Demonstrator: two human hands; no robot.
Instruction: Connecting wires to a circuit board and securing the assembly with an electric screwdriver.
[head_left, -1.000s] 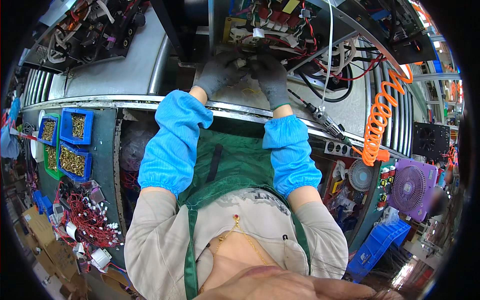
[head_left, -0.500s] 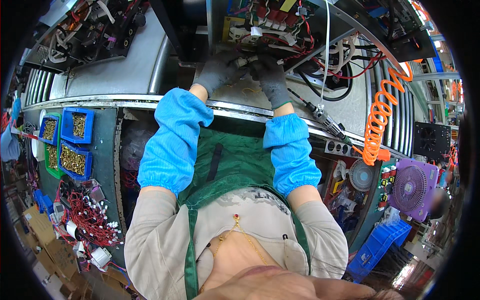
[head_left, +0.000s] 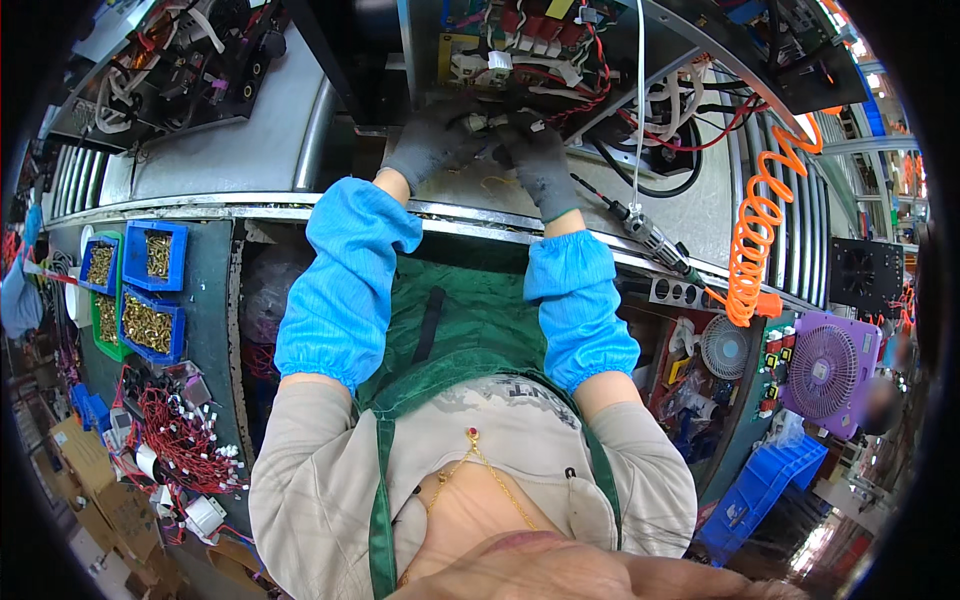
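At the front of an opened electronics chassis (head_left: 660, 35), both my grey-gloved hands are close together. My left hand (head_left: 430, 142) is closed, with a small white wire connector (head_left: 474, 122) at its fingertips. My right hand (head_left: 538, 158) has its fingers bent around the wire side of a connector right beside it; dark gloves and shadow hide part of that grip. Whether the two connectors are joined, I cannot tell. Red and white wires (head_left: 590, 90) run from the chassis board above my fingers.
On the left bench, blue trays (head_left: 152, 325) hold brass-coloured screws, with a heap of red wire harnesses (head_left: 180, 430) nearer. A power screwdriver (head_left: 645, 235) hangs right of my hand, near an orange coiled hose (head_left: 755, 240). Farther right stands a purple fan (head_left: 825, 365). Another chassis (head_left: 200, 70) sits back left.
Both hands stay at the connectors with only slight shifts of the fingers; my right hand has edged a little left. The whole view has moved slightly.
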